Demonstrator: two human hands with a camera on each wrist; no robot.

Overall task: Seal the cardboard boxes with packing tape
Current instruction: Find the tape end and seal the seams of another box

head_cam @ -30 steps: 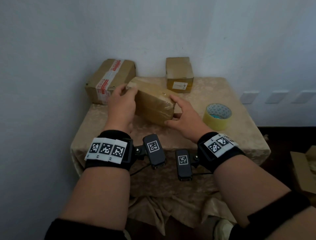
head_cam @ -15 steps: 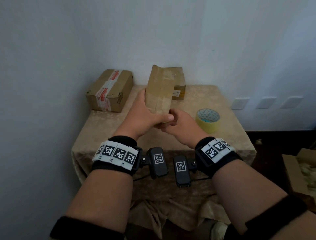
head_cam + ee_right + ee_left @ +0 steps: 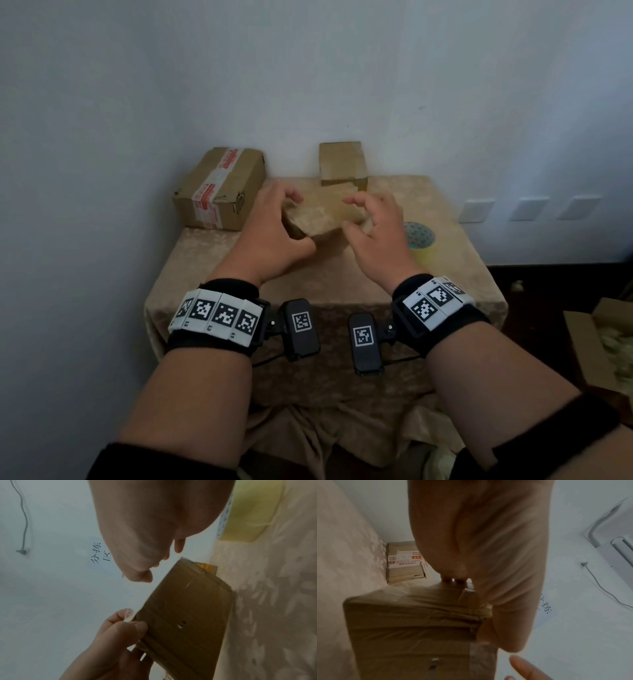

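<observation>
A brown cardboard box (image 3: 318, 219) wrapped in clear tape sits tilted at the middle of the table. My left hand (image 3: 296, 221) grips its left end, fingers over the far edge and thumb on the near side; the same box (image 3: 411, 622) fills the left wrist view. My right hand (image 3: 351, 214) hovers at the box's right end with fingers loosely curled. In the right wrist view the box (image 3: 188, 608) stands apart from that hand. A yellowish tape roll (image 3: 419, 240) lies on the table just right of my right hand, partly hidden by it.
A box with red-and-white tape (image 3: 219, 188) stands at the table's back left, a small plain box (image 3: 342, 164) at the back centre by the wall. The table carries a beige patterned cloth (image 3: 342, 284). An open carton (image 3: 596, 342) sits on the floor at right.
The box was held on end by both hands half a second ago; now it is lowered toward the table and my right hand has come off it.
</observation>
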